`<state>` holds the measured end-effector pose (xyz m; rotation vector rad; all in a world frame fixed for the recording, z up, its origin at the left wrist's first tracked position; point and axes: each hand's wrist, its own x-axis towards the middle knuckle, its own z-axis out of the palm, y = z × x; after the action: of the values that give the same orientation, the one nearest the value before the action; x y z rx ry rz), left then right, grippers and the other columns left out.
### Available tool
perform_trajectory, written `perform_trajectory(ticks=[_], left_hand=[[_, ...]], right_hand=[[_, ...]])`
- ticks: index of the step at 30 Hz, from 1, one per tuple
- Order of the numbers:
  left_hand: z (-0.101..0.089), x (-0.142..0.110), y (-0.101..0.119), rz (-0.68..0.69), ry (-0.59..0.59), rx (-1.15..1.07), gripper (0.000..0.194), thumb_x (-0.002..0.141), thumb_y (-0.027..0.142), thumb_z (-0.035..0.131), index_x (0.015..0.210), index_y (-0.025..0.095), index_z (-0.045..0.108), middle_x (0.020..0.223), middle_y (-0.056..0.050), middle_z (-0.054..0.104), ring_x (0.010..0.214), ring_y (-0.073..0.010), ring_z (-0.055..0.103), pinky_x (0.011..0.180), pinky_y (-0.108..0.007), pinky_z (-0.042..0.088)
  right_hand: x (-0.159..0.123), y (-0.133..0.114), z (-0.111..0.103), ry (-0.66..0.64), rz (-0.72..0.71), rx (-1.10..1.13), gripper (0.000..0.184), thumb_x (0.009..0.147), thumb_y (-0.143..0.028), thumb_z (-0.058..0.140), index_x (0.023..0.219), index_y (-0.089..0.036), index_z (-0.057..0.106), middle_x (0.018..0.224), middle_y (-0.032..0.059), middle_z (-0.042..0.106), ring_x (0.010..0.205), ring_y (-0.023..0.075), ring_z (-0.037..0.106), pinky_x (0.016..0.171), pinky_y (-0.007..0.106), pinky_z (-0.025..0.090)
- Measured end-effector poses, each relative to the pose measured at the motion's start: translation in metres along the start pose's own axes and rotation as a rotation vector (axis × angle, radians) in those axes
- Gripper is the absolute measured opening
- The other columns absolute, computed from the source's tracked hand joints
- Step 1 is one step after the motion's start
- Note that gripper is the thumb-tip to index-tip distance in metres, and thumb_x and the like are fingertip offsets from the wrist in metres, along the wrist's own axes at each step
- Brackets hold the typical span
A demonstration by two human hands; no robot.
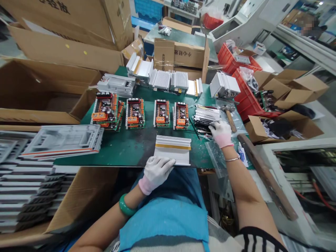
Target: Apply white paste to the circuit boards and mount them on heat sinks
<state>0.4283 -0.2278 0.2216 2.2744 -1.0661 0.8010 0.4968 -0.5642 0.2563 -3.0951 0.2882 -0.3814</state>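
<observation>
My left hand (159, 172), in a white glove, grips the front edge of a silver aluminium heat sink (173, 154) with a yellow-brown tape stripe along it. The heat sink lies at the table's front edge. My right hand (221, 133), also gloved, has its fingers closed at the right end of a pile of thin metal strips (207, 114), some silver and some dark. What sits between those fingertips is partly hidden. Behind the heat sink stand several circuit boards (162, 113) with orange terminal blocks.
Finned heat sinks (160, 79) line the back of the green table (126, 148). Grey plastic housings (65, 138) overhang its left edge. A hammer (230, 117), a plastic bag (216, 155) and a white tube (242, 154) lie right. Cardboard boxes (47, 85) and red crates (244, 94) flank the table.
</observation>
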Motion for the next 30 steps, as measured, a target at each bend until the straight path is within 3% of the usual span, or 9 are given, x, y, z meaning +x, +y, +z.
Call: perform_trajectory(ticks=[6, 10, 12, 15, 18, 22, 25, 30], left_hand=[[0.001, -0.001, 0.0, -0.004, -0.017, 0.004, 0.009, 0.088, 0.021, 0.068, 0.096, 0.024, 0.069, 0.083, 0.002, 0.074, 0.072, -0.0132, 0.065, 0.071, -0.033, 0.04], [-0.006, 0.001, 0.003, -0.042, -0.063, -0.034, 0.011, 0.089, 0.024, 0.067, 0.099, 0.024, 0.069, 0.087, 0.001, 0.074, 0.076, -0.0147, 0.066, 0.076, -0.035, 0.04], [-0.012, 0.003, 0.006, -0.072, -0.091, -0.059, 0.015, 0.09, 0.032, 0.066, 0.103, 0.023, 0.068, 0.092, 0.0, 0.075, 0.081, -0.0164, 0.066, 0.082, -0.038, 0.04], [-0.021, 0.006, 0.011, -0.071, -0.092, -0.119, 0.028, 0.094, 0.043, 0.059, 0.108, 0.021, 0.067, 0.097, -0.003, 0.075, 0.087, -0.0194, 0.067, 0.086, -0.039, 0.04], [-0.027, 0.009, 0.012, -0.026, -0.087, -0.244, 0.027, 0.097, 0.04, 0.052, 0.106, 0.019, 0.065, 0.088, -0.003, 0.074, 0.079, -0.0166, 0.067, 0.079, -0.035, 0.041], [-0.031, 0.01, 0.008, -0.061, -0.064, -0.251, 0.014, 0.096, 0.03, 0.055, 0.093, 0.021, 0.065, 0.072, 0.002, 0.071, 0.067, -0.0136, 0.062, 0.074, -0.033, 0.039], [-0.033, 0.008, 0.006, -0.046, -0.027, -0.212, 0.012, 0.095, 0.03, 0.057, 0.09, 0.021, 0.065, 0.068, 0.003, 0.069, 0.063, -0.0127, 0.061, 0.072, -0.033, 0.04], [-0.03, 0.005, 0.006, 0.024, -0.033, -0.154, 0.01, 0.092, 0.032, 0.062, 0.094, 0.023, 0.065, 0.069, 0.004, 0.07, 0.066, -0.0119, 0.064, 0.077, -0.032, 0.043]], right_hand=[[-0.006, -0.006, -0.015, 0.08, 0.052, 0.115, 0.022, 0.089, -0.031, 0.054, 0.091, -0.016, 0.071, 0.096, 0.0136, 0.068, 0.094, 0.0272, 0.058, 0.081, 0.037, 0.042], [-0.039, -0.033, -0.043, 0.13, 0.095, 0.544, 0.025, 0.088, -0.036, 0.055, 0.102, -0.018, 0.064, 0.097, 0.0097, 0.068, 0.093, 0.0236, 0.06, 0.085, 0.039, 0.047], [-0.068, -0.056, -0.056, -0.007, 0.094, 0.859, 0.034, 0.085, -0.039, 0.06, 0.114, -0.022, 0.059, 0.095, 0.0043, 0.068, 0.085, 0.0187, 0.062, 0.081, 0.036, 0.051], [-0.114, -0.093, -0.064, -0.266, 0.079, 1.296, 0.019, 0.083, -0.04, 0.067, 0.091, -0.025, 0.059, 0.085, 0.0016, 0.069, 0.08, 0.0174, 0.067, 0.077, 0.034, 0.055], [-0.146, -0.118, -0.063, -0.334, 0.033, 1.494, 0.02, 0.084, -0.038, 0.069, 0.076, -0.025, 0.056, 0.084, 0.0023, 0.071, 0.083, 0.018, 0.07, 0.079, 0.034, 0.056], [-0.154, -0.114, -0.063, -0.256, -0.131, 1.346, 0.011, 0.085, -0.033, 0.069, 0.079, -0.025, 0.063, 0.087, 0.0029, 0.072, 0.083, 0.0169, 0.07, 0.073, 0.029, 0.056], [-0.149, -0.098, -0.064, -0.141, -0.249, 1.001, 0.005, 0.089, -0.03, 0.065, 0.087, -0.026, 0.068, 0.089, 0.0035, 0.072, 0.081, 0.0161, 0.069, 0.072, 0.029, 0.054], [-0.143, -0.087, -0.058, -0.064, -0.463, 0.518, 0.019, 0.096, -0.029, 0.054, 0.099, -0.025, 0.072, 0.096, 0.0069, 0.072, 0.09, 0.0188, 0.066, 0.083, 0.033, 0.051]])
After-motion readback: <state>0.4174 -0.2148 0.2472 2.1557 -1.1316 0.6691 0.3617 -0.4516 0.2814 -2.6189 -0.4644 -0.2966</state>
